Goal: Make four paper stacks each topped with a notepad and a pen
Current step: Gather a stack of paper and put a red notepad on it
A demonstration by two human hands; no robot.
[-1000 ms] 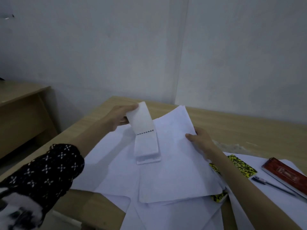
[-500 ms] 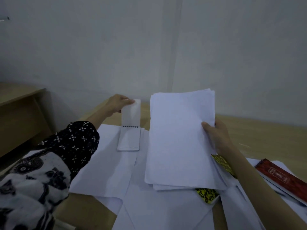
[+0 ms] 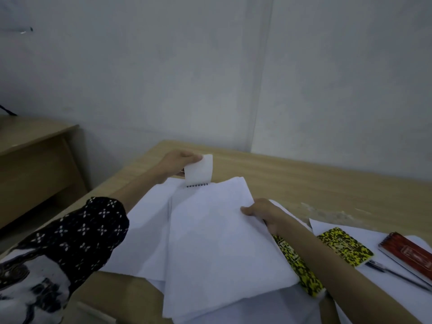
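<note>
Lowered since half a second ago, the sheaf of white paper [image 3: 222, 249] that stood nearly upright now lies almost flat over the loose sheets [image 3: 145, 220] on the wooden desk [image 3: 315, 181], hiding the lower half of the white spiral notepad [image 3: 199, 170]. Nearest, beneath the right forearm, a yellow-and-black notepad [image 3: 301, 270] pokes out from under the sheaf. To the right of that arm lie a second yellow-and-black notepad [image 3: 343, 246], a dark pen [image 3: 395, 274] and a red spiral notepad [image 3: 409, 251], all on white sheets. The right hand [image 3: 264, 211] is closed on the sheaf's right edge, thumb on top. Farther off, the left hand [image 3: 180, 162] pinches the white notepad's flipped-up cover, its wire binding just beyond the sheaf's far edge.
</note>
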